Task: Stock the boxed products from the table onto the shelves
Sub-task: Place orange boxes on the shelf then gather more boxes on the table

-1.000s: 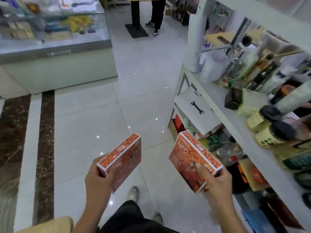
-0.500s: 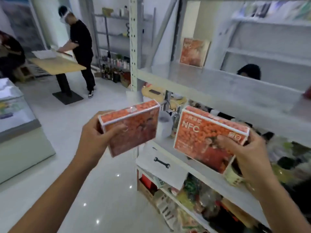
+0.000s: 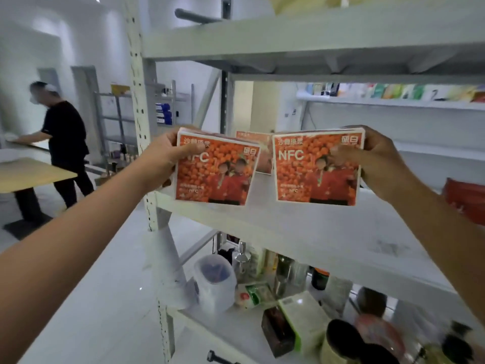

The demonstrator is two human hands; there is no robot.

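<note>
My left hand (image 3: pixel 165 153) grips one orange NFC box (image 3: pixel 215 172) by its upper left corner. My right hand (image 3: pixel 372 156) grips a second orange NFC box (image 3: pixel 317 169) by its upper right corner. Both boxes are upright, side by side, faces toward me, held at the front of the white middle shelf (image 3: pixel 301 227). A third orange box (image 3: pixel 256 148) stands further back on that shelf, mostly hidden between the two held ones.
The white shelf post (image 3: pixel 136 101) rises just left of my left hand. A red package (image 3: pixel 464 198) sits at the shelf's right. Bottles, jars and a plastic container (image 3: pixel 215 282) crowd the lower shelf. A person in black (image 3: pixel 63 137) stands at a wooden table (image 3: pixel 29 174) on the left.
My view has swung up from the floor to the shelves. Both hands have lifted the boxes to the middle shelf and turned them upright, faces toward me.
</note>
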